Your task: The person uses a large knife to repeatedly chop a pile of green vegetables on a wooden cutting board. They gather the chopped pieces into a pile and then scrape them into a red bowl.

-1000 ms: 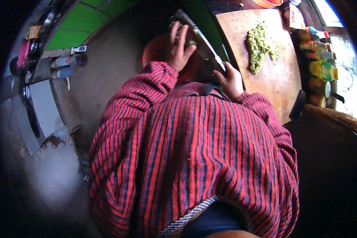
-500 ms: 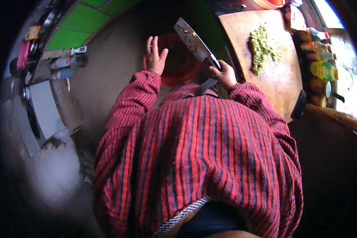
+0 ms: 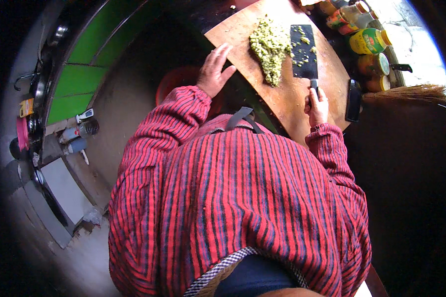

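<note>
My right hand (image 3: 317,106) is wrapped round the handle of a broad cleaver (image 3: 305,55), over the right part of a wooden cutting board (image 3: 302,116). Bits of green cling to the dark blade. Just left of the blade lies a heap of finely chopped green vegetable (image 3: 271,47). At the board's left edge is my left hand (image 3: 215,72), its fingers stretched out and nothing in them; whether it touches the board I cannot tell.
Several jars and bottles, one a yellow bottle (image 3: 369,41), line the far right by a straw broom (image 3: 406,93). A black flat object (image 3: 353,100) borders the board. Low on the left sits a red basin (image 3: 176,79), partly hidden. Green cabinet panels (image 3: 77,86) stand farther left.
The view has turned toward the board. My right hand has brought the cleaver from beside the board to over it, next to the heap. My left hand has come to the board's edge.
</note>
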Available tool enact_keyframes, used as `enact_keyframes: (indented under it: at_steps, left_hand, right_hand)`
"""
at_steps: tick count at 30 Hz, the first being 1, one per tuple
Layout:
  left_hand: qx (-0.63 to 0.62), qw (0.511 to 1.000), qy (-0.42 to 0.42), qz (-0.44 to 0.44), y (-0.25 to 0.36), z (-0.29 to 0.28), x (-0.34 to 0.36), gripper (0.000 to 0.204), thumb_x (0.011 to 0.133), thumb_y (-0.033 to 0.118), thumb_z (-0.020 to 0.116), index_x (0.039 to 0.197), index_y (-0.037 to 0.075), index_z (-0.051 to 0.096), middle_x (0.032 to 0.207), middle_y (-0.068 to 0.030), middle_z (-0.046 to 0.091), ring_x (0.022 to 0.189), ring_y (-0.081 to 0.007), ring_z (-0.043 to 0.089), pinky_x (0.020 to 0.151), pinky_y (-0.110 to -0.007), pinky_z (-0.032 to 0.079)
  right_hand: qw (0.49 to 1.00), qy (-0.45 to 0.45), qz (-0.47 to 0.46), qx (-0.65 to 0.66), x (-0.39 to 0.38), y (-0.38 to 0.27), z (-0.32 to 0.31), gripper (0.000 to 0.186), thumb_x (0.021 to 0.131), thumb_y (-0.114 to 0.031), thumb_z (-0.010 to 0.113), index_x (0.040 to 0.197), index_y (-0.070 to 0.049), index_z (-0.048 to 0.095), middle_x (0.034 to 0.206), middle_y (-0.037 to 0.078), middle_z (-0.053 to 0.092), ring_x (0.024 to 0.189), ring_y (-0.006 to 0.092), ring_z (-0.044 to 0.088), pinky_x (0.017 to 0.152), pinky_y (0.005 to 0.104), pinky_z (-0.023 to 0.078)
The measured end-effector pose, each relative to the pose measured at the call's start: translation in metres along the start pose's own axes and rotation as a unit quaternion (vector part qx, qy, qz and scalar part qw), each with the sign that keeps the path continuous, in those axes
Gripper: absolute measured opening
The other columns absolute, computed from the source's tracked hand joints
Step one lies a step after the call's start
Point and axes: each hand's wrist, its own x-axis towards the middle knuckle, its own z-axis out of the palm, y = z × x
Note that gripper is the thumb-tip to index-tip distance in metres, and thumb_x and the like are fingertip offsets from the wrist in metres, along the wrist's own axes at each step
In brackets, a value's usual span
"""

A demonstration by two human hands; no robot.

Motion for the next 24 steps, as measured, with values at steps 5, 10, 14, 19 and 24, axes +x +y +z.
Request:
enact_keyframes:
  at_steps: [5, 10, 14, 19, 24]
  left_hand:
    - [0.015, 0.997, -0.077, -0.008, -0.005, 0.04, 0.03, 0.062, 0.085, 0.037, 0.055, 0.135, 0.009, 0.033, 0.14, -0.0166, 0.027, 0.128, -0.0321, 0.029, 0.106, -0.038, 0.024]
    - [0.022, 0.978, -0.11, -0.177, -0.013, 0.073, 0.042, 0.087, 0.075, 0.043, 0.066, 0.14, 0.009, 0.019, 0.14, -0.0244, 0.018, 0.129, -0.0397, 0.023, 0.106, -0.043, 0.022]
    - [0.002, 0.972, -0.11, -0.209, -0.029, 0.071, 0.036, 0.095, 0.068, 0.046, 0.072, 0.14, 0.01, 0.02, 0.139, -0.0252, 0.019, 0.129, -0.0398, 0.022, 0.106, -0.044, 0.022]
    - [0.012, 0.982, -0.097, -0.163, -0.024, 0.079, 0.042, 0.095, 0.067, 0.047, 0.072, 0.139, 0.011, 0.023, 0.138, -0.025, 0.022, 0.13, -0.039, 0.02, 0.107, -0.044, 0.019]
    - [-0.031, 0.988, -0.067, -0.137, -0.027, 0.081, 0.046, 0.088, 0.063, 0.043, 0.075, 0.133, 0.01, 0.034, 0.136, -0.0231, 0.024, 0.129, -0.0395, 0.017, 0.107, -0.046, 0.017]
  right_hand:
    - [0.998, 0.042, 0.034, 0.025, 0.009, 0.01, -0.021, 0.015, 0.089, -0.026, 0.055, 0.094, -0.012, 0.054, 0.059, -0.003, 0.048, 0.039, 0.0053, 0.038, 0.036, 0.0192, 0.03]
    - [0.994, 0.045, 0.091, 0.037, 0.009, 0.013, -0.01, 0.016, 0.088, -0.028, 0.057, 0.091, -0.013, 0.052, 0.059, -0.003, 0.049, 0.039, 0.0052, 0.04, 0.035, 0.0203, 0.033]
    - [0.992, -0.006, 0.126, 0.001, -0.006, 0.002, 0.033, 0.014, 0.087, -0.025, 0.057, 0.089, -0.013, 0.051, 0.057, -0.003, 0.047, 0.04, 0.0061, 0.04, 0.035, 0.021, 0.032]
    - [0.99, -0.044, 0.137, 0.006, -0.019, -0.001, 0.078, 0.015, 0.088, -0.024, 0.056, 0.089, -0.011, 0.05, 0.055, -0.001, 0.046, 0.038, 0.0084, 0.039, 0.034, 0.0227, 0.031]
    - [0.982, -0.08, 0.161, 0.049, -0.031, 0.006, 0.1, 0.014, 0.087, -0.023, 0.056, 0.091, -0.012, 0.049, 0.058, -0.001, 0.046, 0.04, 0.0084, 0.04, 0.036, 0.0229, 0.032]
